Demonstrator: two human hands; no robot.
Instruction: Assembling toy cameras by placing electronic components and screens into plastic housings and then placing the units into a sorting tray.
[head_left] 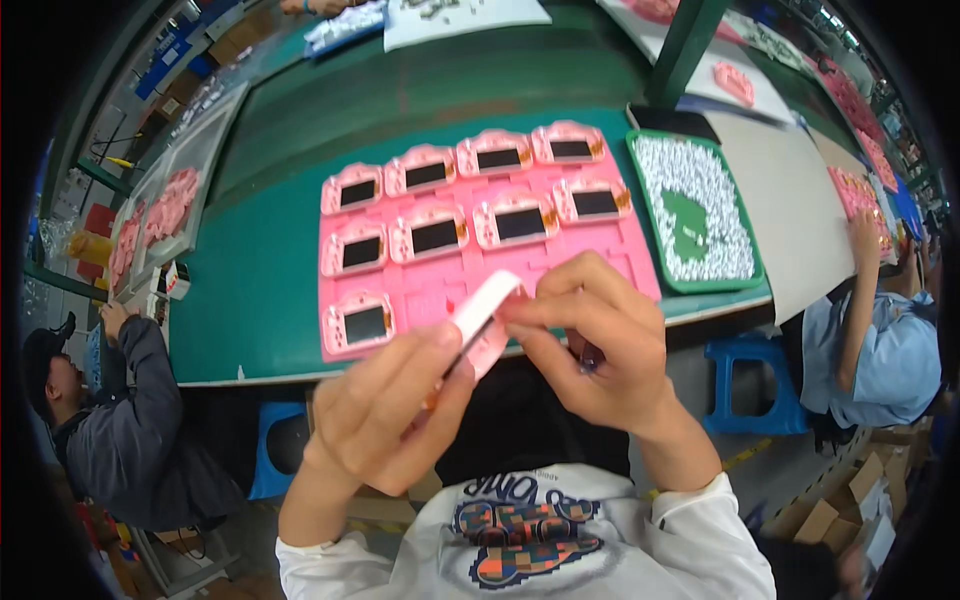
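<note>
My left hand [385, 405] grips a pink handheld game console shell [485, 318], tilted on edge above the near side of the table. My right hand [610, 340] pinches at the shell's upper right end; what lies between its fingertips is hidden. Something small and shiny shows under the curled right fingers. Beyond both hands a pink tray [412, 307] bears several pink console shells [427, 235] with dark screens, set in rows. Some slots in its nearest row hold no shell.
A green tray [752, 270] of small white parts stands to the right. A green post [688, 50] rises behind it. Pink parts [172, 208] lie in a bin at left. Co-workers [110, 420] sit on both sides. A blue stool [752, 385] stands at right.
</note>
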